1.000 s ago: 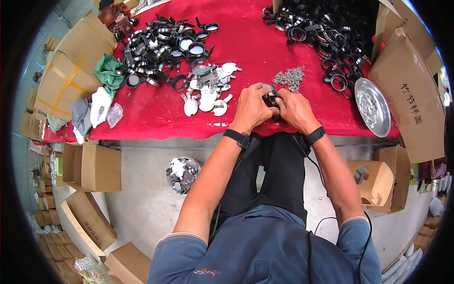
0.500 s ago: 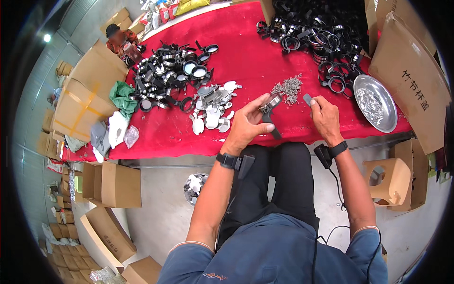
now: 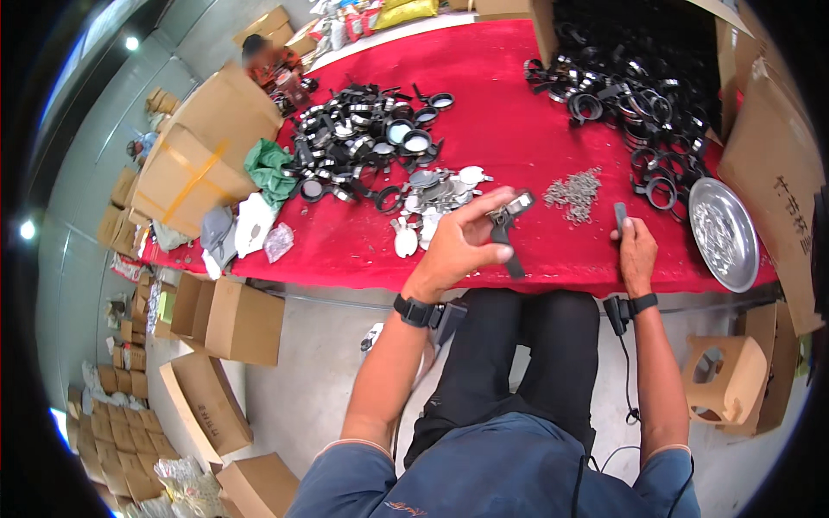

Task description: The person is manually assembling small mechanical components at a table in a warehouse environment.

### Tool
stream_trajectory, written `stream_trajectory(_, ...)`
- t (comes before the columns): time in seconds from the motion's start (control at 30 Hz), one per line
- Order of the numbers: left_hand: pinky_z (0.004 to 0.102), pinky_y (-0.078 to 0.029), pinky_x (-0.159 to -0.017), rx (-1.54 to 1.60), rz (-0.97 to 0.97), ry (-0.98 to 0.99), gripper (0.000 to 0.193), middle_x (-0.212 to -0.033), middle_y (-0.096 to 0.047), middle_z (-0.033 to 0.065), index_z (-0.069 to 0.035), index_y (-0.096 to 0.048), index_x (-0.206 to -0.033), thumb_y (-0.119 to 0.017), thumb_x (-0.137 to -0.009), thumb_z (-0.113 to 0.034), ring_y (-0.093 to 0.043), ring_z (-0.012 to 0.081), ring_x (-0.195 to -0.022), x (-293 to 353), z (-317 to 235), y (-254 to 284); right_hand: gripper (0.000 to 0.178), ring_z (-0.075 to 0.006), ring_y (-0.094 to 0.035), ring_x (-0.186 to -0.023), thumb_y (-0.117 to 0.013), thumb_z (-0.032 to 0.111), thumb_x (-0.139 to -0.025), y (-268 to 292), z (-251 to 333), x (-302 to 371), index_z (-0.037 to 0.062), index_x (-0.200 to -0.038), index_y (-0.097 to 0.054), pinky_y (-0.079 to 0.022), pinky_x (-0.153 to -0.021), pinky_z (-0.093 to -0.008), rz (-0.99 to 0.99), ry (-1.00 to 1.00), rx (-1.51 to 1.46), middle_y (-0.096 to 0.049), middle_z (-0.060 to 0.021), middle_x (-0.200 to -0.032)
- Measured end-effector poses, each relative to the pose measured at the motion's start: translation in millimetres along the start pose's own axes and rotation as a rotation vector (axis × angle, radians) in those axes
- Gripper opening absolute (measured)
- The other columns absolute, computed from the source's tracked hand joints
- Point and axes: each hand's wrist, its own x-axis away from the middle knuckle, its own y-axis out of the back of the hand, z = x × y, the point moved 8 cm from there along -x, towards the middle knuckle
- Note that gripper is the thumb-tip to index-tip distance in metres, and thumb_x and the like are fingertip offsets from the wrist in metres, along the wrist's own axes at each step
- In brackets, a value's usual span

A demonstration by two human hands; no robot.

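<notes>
My left hand (image 3: 458, 246) is closed on a black ring with a silver band (image 3: 520, 205) and a black strip-like handle hanging from it. My right hand (image 3: 637, 249), to the right and apart from the left, pinches a small flat grey tab (image 3: 621, 212) upright between thumb and fingers. Between and beyond my hands lies a heap of tiny metal parts (image 3: 573, 195), too small to name. Close to my left hand is a pile of flat round discs with tabs (image 3: 427, 194), grey and white.
Black rings with handles lie piled at the left (image 3: 354, 138) and spill from a carton at the right (image 3: 656, 104). A metal dish (image 3: 749, 272) of small parts stands right on the red cloth (image 3: 484, 95). Cartons (image 3: 233, 319) and a tan stool (image 3: 725, 367) are below; a person (image 3: 272, 65) sits far left.
The view has shifted, so the table appears farther right. My left hand, with the black ring, has moved left from the small metal parts, widening the gap between my hands. Both grips remain.
</notes>
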Motion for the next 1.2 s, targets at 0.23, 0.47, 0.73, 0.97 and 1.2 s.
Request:
stream_trajectory(0.23,0.0437,-0.044,-0.127,-1.125,-0.425,-0.159,0.072,-0.158,-0.062,0.0211,-0.009,-0.072,-0.146,-0.096,-0.079,-0.018,-0.057,0.0331,-0.149,-40,-57,192,0.032,-0.0269,-0.076,-0.076,-0.057,0.029,-0.115,-7,7,8,0.0027,-0.113,-0.074,-0.057,-0.074,-0.0437,-0.042,-0.003,0.034,-0.079,-0.0122,-0.083)
stream_trajectory(0.47,0.0501,-0.043,-0.125,-1.686,-0.828,-0.249,0.063,-0.159,-0.052,0.0387,0.001,-0.064,-0.149,-0.081,-0.092,-0.021,-0.054,0.0514,-0.147,-84,-131,262,0.029,-0.0256,-0.075,-0.075,-0.059,0.028,-0.115,-11,18,11,0.0026,-0.112,-0.074,-0.057,-0.072,-0.0422,-0.049,0.032,-0.006,-0.077,-0.0111,-0.081)
stream_trajectory(0.73,0.0491,-0.052,-0.115,-1.367,-0.310,-0.318,0.052,-0.143,-0.071,0.0241,-0.004,-0.073,-0.139,-0.085,-0.091,-0.019,-0.067,0.0410,-0.133,-140,-7,99,0.025,-0.0345,-0.076,-0.092,-0.068,0.015,-0.107,14,9,17,0.0023,-0.128,-0.072,-0.058,-0.083,-0.0455,-0.306,0.053,0.028,-0.077,-0.0187,-0.104)
stream_trajectory(0.97,0.0513,-0.053,-0.114,-1.210,-0.026,-0.255,0.050,-0.133,-0.074,0.0282,-0.002,-0.073,-0.137,-0.081,-0.095,-0.027,-0.068,0.0440,-0.130,-198,55,-13,0.029,-0.0375,-0.069,-0.113,-0.075,0.004,-0.091,-10,46,22,0.0025,-0.120,-0.076,-0.053,-0.102,-0.0505,-0.222,0.412,0.304,-0.076,-0.0158,-0.115)
stream_trajectory(1.2,0.0519,-0.052,-0.114,-1.306,0.118,-0.201,0.054,-0.139,-0.071,0.0280,0.000,-0.071,-0.139,-0.082,-0.096,-0.032,-0.066,0.0457,-0.132,-159,70,-36,0.027,-0.0377,-0.069,-0.112,-0.073,0.004,-0.092,6,32,19,0.0026,-0.119,-0.077,-0.053,-0.101,-0.0502,-0.258,0.294,0.310,-0.076,-0.0156,-0.114)
